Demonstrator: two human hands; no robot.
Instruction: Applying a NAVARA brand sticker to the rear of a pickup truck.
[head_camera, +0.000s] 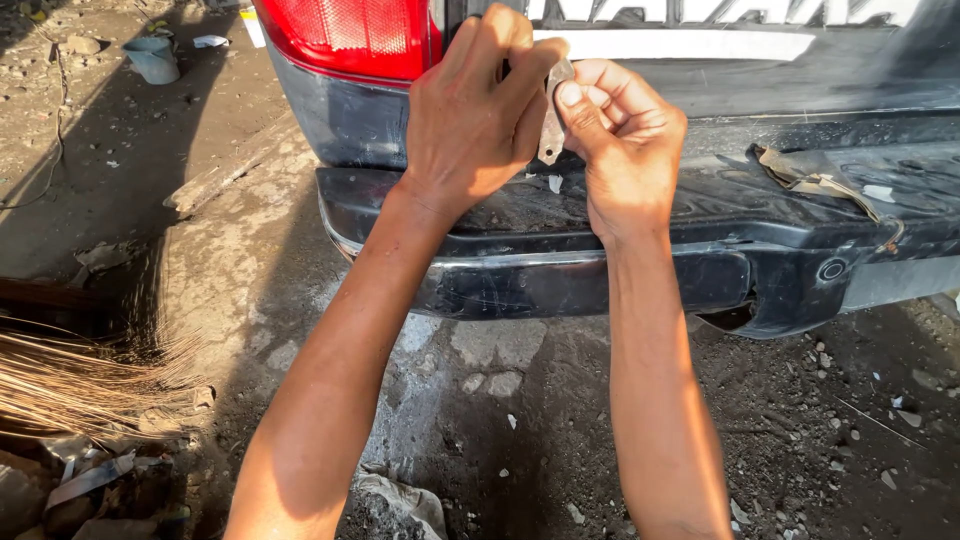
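Fingers (575, 100) of the right hand (625, 150) pinch a thin strip of tape (552, 120) near its top, while the left hand (470, 110) closes on the same strip from the other side, both held just above the dark rear bumper (600, 270) and below the red tail light (350, 35). By its look the strip is light, limp and probably tacky, likely to tear or curl, so it is best gripped close to its upper end. Left fingertips and the strip's top are hidden behind the knuckles, and the tailgate (850, 70) is cut off above.
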